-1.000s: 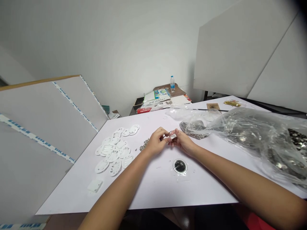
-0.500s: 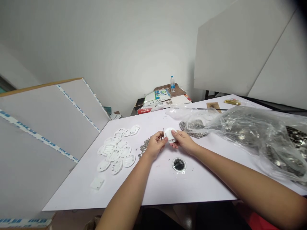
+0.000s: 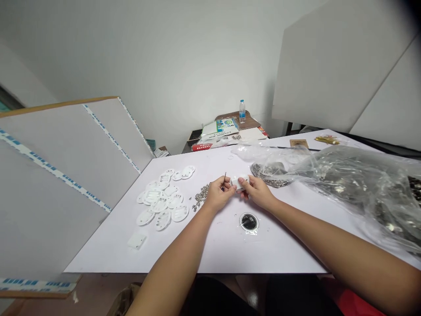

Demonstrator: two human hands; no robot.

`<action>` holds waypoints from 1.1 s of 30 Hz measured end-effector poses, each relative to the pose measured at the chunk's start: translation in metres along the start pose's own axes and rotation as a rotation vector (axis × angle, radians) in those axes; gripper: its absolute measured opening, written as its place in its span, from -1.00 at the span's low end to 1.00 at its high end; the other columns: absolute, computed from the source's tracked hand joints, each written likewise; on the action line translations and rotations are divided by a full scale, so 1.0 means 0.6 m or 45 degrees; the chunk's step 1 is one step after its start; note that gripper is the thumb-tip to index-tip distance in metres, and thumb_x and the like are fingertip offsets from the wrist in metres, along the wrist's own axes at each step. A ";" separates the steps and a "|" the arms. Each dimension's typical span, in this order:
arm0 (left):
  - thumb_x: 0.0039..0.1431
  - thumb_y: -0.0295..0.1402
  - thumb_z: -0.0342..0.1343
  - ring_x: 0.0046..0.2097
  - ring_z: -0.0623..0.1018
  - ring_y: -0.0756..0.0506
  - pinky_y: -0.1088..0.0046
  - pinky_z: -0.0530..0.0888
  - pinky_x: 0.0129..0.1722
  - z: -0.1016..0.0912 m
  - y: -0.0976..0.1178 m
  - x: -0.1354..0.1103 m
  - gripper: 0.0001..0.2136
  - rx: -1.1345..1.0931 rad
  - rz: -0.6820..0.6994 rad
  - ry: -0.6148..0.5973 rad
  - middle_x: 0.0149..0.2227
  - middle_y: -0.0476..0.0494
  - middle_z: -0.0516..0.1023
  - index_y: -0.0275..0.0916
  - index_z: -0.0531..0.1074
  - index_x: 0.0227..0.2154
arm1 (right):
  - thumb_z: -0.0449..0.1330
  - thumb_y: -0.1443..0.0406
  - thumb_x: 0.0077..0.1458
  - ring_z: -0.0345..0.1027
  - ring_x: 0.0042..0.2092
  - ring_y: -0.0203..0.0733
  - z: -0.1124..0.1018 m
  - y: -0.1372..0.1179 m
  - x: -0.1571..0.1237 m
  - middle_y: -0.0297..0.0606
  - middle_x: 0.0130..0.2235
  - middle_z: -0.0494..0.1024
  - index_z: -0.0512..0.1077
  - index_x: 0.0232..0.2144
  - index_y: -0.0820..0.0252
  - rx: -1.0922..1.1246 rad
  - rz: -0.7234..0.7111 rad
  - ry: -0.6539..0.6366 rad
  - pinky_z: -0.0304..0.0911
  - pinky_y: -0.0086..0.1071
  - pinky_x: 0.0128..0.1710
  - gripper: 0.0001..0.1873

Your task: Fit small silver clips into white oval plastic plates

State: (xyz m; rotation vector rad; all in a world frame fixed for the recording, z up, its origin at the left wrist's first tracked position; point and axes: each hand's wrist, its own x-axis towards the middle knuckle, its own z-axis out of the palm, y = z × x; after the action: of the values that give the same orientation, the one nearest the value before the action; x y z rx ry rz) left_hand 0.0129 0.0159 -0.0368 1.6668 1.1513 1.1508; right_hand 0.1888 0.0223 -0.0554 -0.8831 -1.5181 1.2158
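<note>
My right hand (image 3: 259, 193) pinches a round white plastic piece (image 3: 237, 182), thumb on top and fingers beneath. My left hand (image 3: 219, 194) presses its thumb to the near left edge of that piece. A thin dark pointed tool (image 3: 225, 179), perhaps tweezers, sticks up between the left hand's fingers. Beside the left hand is a pile of small metal parts (image 3: 201, 194), partly hidden by it. Farther left lie several white plastic discs with slots (image 3: 161, 204), overlapping. A black round piece in a clear wrapper (image 3: 249, 223) rests on the table below the hands.
A small white box-like piece (image 3: 136, 241) lies at the table's (image 3: 226, 254) front left. Large clear plastic bags of metal parts (image 3: 345, 180) cover the right side. Behind are a water bottle (image 3: 242, 112) and boxes. White panels (image 3: 72, 184) flank the table.
The white piece has tilted in my hands and now shows more of its edge. The whole view has shifted slightly, with things sitting farther right and a little higher.
</note>
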 end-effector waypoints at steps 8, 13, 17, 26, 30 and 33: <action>0.08 -0.18 0.19 -0.42 0.33 0.06 0.53 0.28 -0.38 -0.022 0.016 0.005 -0.77 0.454 0.153 -0.112 -0.37 -0.03 0.49 -0.23 0.48 -0.28 | 0.06 -0.12 0.19 0.41 -0.50 -0.19 -0.004 0.003 0.009 -0.27 -0.43 0.51 0.30 -0.30 0.16 0.196 0.059 -0.055 0.30 -0.34 -0.55 -0.54; 0.15 -0.33 0.06 -0.16 0.48 -0.06 0.44 0.35 -0.16 -0.099 0.011 0.024 -0.81 0.883 -0.060 0.204 -0.15 -0.10 0.53 -0.13 0.52 -0.22 | 0.11 -0.01 0.19 0.42 -0.37 -0.17 -0.022 0.010 0.013 -0.29 -0.36 0.52 0.32 -0.23 0.13 -0.246 -0.069 0.049 0.34 -0.27 -0.32 -0.65; 0.06 -0.18 0.15 -0.18 0.50 -0.11 0.42 0.33 -0.28 -0.138 0.002 0.026 -0.81 1.179 -0.483 0.190 -0.13 -0.09 0.55 -0.09 0.50 -0.27 | 0.20 0.08 0.11 0.43 -0.16 -0.11 -0.029 0.013 0.013 -0.19 -0.11 0.49 0.34 -0.19 0.14 -0.436 -0.173 0.041 0.36 -0.25 -0.20 -0.69; 0.06 -0.27 0.11 -0.32 0.49 -0.06 0.45 0.31 -0.34 -0.125 -0.005 0.025 -0.92 1.257 -0.646 0.118 -0.29 0.00 0.60 -0.06 0.48 -0.39 | 0.23 0.17 0.05 0.40 -0.09 -0.08 -0.027 0.014 0.012 -0.17 -0.08 0.48 0.36 -0.15 0.15 -0.566 -0.249 -0.010 0.34 -0.19 -0.09 -0.68; 0.05 -0.25 0.13 -0.35 0.47 -0.07 0.45 0.30 -0.34 -0.129 -0.011 0.026 -0.90 1.210 -0.612 0.173 -0.34 -0.08 0.60 -0.10 0.51 -0.42 | 0.23 0.16 0.05 0.39 -0.08 -0.06 -0.027 0.013 0.013 -0.16 -0.09 0.48 0.36 -0.16 0.15 -0.564 -0.255 -0.009 0.34 -0.18 -0.10 -0.69; 0.04 -0.26 0.15 -0.35 0.46 -0.09 0.43 0.30 -0.33 -0.131 -0.014 0.026 -0.90 1.125 -0.539 0.236 -0.35 -0.11 0.58 -0.10 0.53 -0.42 | 0.23 0.15 0.05 0.39 -0.08 -0.05 -0.028 0.013 0.012 -0.15 -0.09 0.48 0.36 -0.17 0.15 -0.557 -0.258 -0.010 0.34 -0.16 -0.11 -0.68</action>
State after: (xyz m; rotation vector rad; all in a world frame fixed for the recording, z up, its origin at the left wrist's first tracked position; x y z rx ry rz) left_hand -0.0616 0.0416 -0.0193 1.7889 2.2192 0.5388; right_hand 0.2026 0.0355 -0.0604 -0.9741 -1.8675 0.7523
